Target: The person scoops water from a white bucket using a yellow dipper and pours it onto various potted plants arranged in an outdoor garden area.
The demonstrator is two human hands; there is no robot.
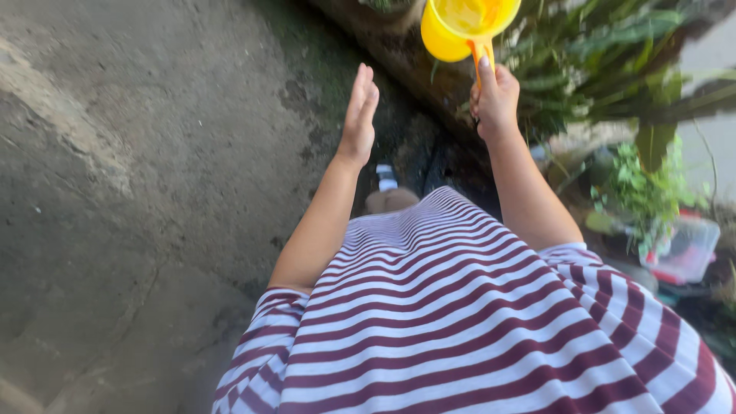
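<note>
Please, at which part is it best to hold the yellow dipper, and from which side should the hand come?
Probably the handle, from below. It is a narrow orange strip running down from the round yellow dipper, thin enough for fingers to wrap. The right hand grips it this way already, keeping the open bowl above; the left hand is open and apart.

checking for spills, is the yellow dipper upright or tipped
Tipped: the yellow dipper, held by its handle in the right hand, shows its inside to the camera. Contents: cannot tell.
</note>
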